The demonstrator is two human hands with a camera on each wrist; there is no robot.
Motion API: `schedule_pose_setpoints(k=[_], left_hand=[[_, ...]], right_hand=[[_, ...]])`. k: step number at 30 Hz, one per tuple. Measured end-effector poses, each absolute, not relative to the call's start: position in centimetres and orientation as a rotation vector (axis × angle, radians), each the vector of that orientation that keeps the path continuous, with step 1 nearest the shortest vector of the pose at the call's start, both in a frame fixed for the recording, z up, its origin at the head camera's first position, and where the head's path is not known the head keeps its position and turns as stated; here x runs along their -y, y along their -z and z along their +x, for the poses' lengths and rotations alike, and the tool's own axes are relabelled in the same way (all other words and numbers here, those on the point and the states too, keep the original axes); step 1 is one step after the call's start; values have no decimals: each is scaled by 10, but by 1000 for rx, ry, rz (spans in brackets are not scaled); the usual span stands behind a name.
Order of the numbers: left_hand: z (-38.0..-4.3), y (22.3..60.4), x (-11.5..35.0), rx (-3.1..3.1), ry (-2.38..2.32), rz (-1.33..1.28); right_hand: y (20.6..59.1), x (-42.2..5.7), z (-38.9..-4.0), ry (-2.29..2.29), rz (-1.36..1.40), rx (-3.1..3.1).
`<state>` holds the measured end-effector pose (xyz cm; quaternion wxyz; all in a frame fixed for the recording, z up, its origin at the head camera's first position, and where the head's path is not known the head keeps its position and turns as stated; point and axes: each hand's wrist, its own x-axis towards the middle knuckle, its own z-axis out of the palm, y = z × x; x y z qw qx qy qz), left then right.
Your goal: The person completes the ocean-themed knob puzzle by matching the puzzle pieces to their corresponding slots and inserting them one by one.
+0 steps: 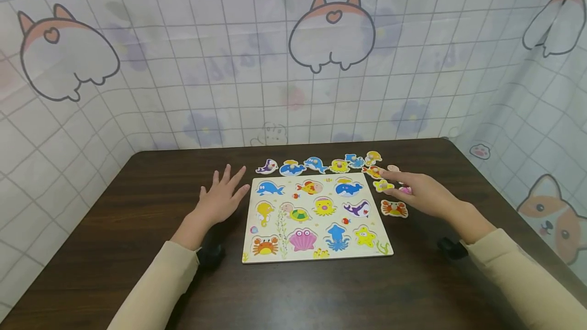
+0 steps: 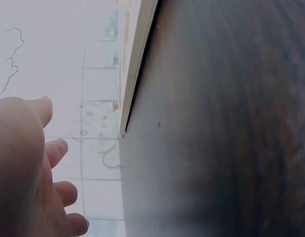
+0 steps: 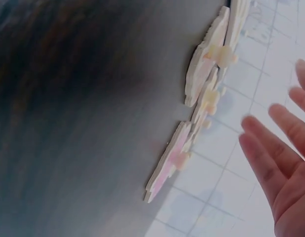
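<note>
A sea-animal peg puzzle board (image 1: 284,223) lies flat on the dark table, with pictures of a crab, a shell, a squid and others on it. My left hand (image 1: 221,196) is spread beside the board's upper left corner, holding nothing; the left wrist view shows its fingers (image 2: 66,193) apart from the board's edge. My right hand (image 1: 426,192) hovers over loose knobbed pieces at the board's right, its fingers extended. Nearest to it are the yellow starfish piece (image 1: 382,186), the partly hidden pink shell piece (image 1: 405,190) and the crab piece (image 1: 394,209).
Along the board's far edge lie a purple whale piece (image 1: 267,167), a blue whale piece (image 1: 292,169), a dolphin piece (image 1: 315,164) and a yellow octopus piece (image 1: 339,166). A squid piece (image 1: 354,161), seahorse piece (image 1: 373,158) and fish piece (image 1: 373,171) cluster at the far right corner. A patterned curtain (image 1: 257,90) surrounds the table.
</note>
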<state>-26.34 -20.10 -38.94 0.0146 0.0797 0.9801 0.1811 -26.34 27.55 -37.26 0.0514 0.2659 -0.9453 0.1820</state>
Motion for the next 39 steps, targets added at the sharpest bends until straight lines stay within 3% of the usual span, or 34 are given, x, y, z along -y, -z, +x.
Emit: schedule_pose_setpoints(k=[30,39], left_hand=[[-266,420,205,-2902,-645,472],[-267,420,207,-2921,-592,488]], right_hand=[[385,-291,-278,-1066,932,3121],[384,-288,-285,-1116,838,3204]])
